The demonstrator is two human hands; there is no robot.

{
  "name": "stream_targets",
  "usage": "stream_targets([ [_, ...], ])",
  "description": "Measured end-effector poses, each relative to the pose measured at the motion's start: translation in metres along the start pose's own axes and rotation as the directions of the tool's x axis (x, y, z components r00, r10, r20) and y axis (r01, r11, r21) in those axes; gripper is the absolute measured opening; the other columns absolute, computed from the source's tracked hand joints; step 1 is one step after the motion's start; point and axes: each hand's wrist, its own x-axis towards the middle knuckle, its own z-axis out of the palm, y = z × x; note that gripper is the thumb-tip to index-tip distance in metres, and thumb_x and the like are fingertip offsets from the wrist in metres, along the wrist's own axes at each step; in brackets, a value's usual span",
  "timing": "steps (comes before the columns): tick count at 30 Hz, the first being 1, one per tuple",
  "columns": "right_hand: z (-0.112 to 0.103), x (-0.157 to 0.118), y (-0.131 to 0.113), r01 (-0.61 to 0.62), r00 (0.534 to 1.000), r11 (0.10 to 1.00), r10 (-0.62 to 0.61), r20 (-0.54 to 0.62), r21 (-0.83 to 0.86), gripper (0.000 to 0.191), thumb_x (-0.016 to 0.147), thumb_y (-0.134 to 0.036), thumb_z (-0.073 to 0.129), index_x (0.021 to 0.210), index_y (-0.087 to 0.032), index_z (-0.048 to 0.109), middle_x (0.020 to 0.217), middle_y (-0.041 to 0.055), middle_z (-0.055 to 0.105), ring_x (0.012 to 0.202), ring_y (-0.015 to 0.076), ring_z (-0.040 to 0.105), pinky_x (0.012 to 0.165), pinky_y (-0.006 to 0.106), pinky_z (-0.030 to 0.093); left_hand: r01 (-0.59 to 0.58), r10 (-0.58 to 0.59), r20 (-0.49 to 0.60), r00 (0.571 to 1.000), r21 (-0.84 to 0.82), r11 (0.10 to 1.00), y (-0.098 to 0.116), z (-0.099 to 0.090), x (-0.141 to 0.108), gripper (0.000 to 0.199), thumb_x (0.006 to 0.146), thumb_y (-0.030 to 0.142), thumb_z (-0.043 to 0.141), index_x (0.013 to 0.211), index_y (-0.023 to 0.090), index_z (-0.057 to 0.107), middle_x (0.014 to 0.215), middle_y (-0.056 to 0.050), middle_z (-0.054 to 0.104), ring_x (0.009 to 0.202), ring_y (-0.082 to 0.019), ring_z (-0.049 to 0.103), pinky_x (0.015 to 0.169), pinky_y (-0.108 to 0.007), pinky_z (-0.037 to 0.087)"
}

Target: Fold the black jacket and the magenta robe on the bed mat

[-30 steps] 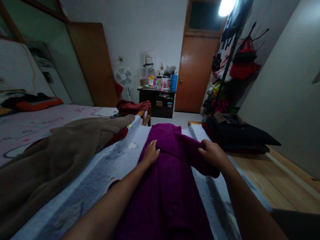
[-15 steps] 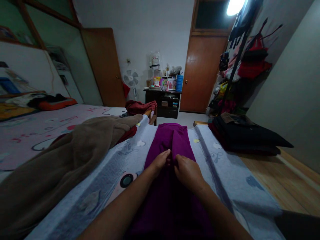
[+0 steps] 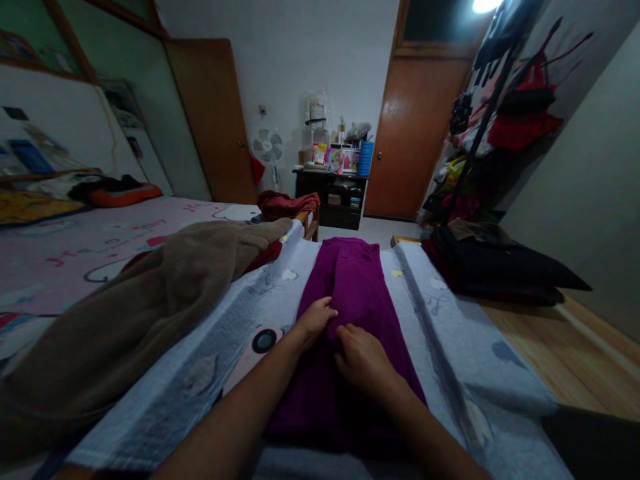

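Note:
A long purple garment lies lengthwise on the blue-grey patterned sheet in front of me, a raised fold running down its length. My left hand is closed on the fabric at the left of this fold, thumb and fingertips together. Close beside it, slightly nearer to me, my right hand has its fingers curled onto the same cloth. A pink phone with a round dark camera ring rests left of the garment, partly covered by my left forearm.
A brown plush cloth spreads along the left, beside a pink bed cover. Folded dark clothes are stacked at the right above a wooden board. A fan and a black cabinet stand at the back.
Both hands have shifted slightly left with the fabric fold and come a little nearer to me. The purple cloth at the right now lies flatter. The camera view has tilted slightly downward.

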Motion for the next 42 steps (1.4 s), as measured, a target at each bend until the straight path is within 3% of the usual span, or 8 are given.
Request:
stream_targets([
  [8,0.021,-0.033,0.01,0.003,0.994,0.999,0.001,-0.109,0.043,0.058,0.071,-0.031,0.067,0.125,-0.02,0.048,0.12,0.0122,0.055,0.112,0.0299,0.048,0.095,0.044,0.038,-0.018,0.018,-0.071,0.997,0.007,1.0,-0.014,-0.016,-0.007,0.031,0.068,0.011,0.061,0.098,0.014,0.062,0.088,-0.005,0.071,0.071,-0.013,0.064,0.069,-0.025,0.05],
  [14,0.045,-0.048,0.022,-0.021,0.975,0.995,0.042,-0.22,0.096,0.075,0.069,-0.026,0.067,0.137,-0.017,0.036,0.134,0.0164,0.045,0.124,0.0334,0.041,0.1,0.048,0.038,-0.007,0.008,-0.129,0.992,0.007,1.0,-0.014,-0.019,-0.015,0.034,0.071,0.013,0.062,0.105,0.012,0.06,0.082,-0.004,0.069,0.071,-0.013,0.063,0.073,-0.027,0.05],
  [17,0.05,-0.051,0.023,0.029,0.972,0.987,0.009,-0.235,0.157,0.072,0.073,-0.02,0.062,0.138,-0.016,0.032,0.134,0.0168,0.045,0.122,0.0307,0.044,0.1,0.047,0.041,0.071,-0.06,-0.152,0.987,0.072,0.995,-0.009,-0.016,-0.027,0.052,0.071,0.016,0.065,0.121,0.014,0.053,0.083,-0.002,0.066,0.069,-0.012,0.061,0.068,-0.024,0.049],
  [22,0.047,-0.053,0.016,0.028,0.979,0.979,0.014,-0.205,0.2,0.049,0.079,-0.015,0.052,0.128,-0.015,0.043,0.119,0.0138,0.055,0.112,0.0255,0.052,0.097,0.04,0.042,0.147,-0.147,-0.016,0.989,0.221,0.964,0.001,-0.007,-0.054,0.103,0.068,0.021,0.072,0.15,0.026,0.009,0.091,-0.001,0.065,0.059,-0.01,0.057,0.054,-0.022,0.044],
  [26,0.038,-0.053,0.013,0.071,0.991,0.968,-0.04,-0.131,0.239,0.034,0.08,-0.018,0.055,0.115,-0.018,0.053,0.11,0.0095,0.06,0.104,0.0227,0.055,0.093,0.036,0.043,0.038,-0.079,0.08,0.994,0.416,0.909,0.007,-0.006,-0.066,0.082,0.065,0.013,0.066,0.142,0.019,0.039,0.094,-0.004,0.067,0.056,-0.01,0.054,0.055,-0.023,0.044],
  [29,0.029,-0.052,0.017,0.117,0.987,0.927,-0.069,-0.146,0.356,0.029,0.084,-0.024,0.056,0.113,-0.018,0.056,0.11,0.0082,0.061,0.103,0.0202,0.056,0.092,0.033,0.043,-0.067,0.002,0.132,0.991,0.494,0.867,0.009,-0.011,-0.071,0.061,0.062,0.008,0.059,0.123,0.017,0.06,0.108,-0.005,0.067,0.073,-0.014,0.06,0.068,-0.025,0.049],
  [34,0.022,-0.049,0.036,-0.05,0.956,0.91,0.164,-0.245,0.411,0.022,0.093,-0.025,0.039,0.1,-0.017,0.059,0.103,0.0086,0.063,0.098,0.0185,0.057,0.091,0.031,0.042,-0.099,0.058,0.095,0.994,0.516,0.851,0.003,-0.024,-0.078,0.058,0.062,0.005,0.053,0.117,0.018,0.065,0.118,-0.004,0.065,0.099,-0.019,0.061,0.089,-0.03,0.048],
  [42,0.024,-0.046,0.035,-0.285,0.947,0.879,0.321,-0.031,0.382,0.024,0.095,-0.033,0.04,0.097,-0.019,0.06,0.093,0.006,0.068,0.089,0.0178,0.064,0.078,0.026,0.041,-0.043,0.01,0.059,0.998,0.586,0.809,-0.007,-0.029,-0.086,0.038,0.073,0.023,0.061,0.11,0.017,0.068,0.108,-0.006,0.069,0.093,-0.02,0.063,0.083,-0.029,0.05],
])
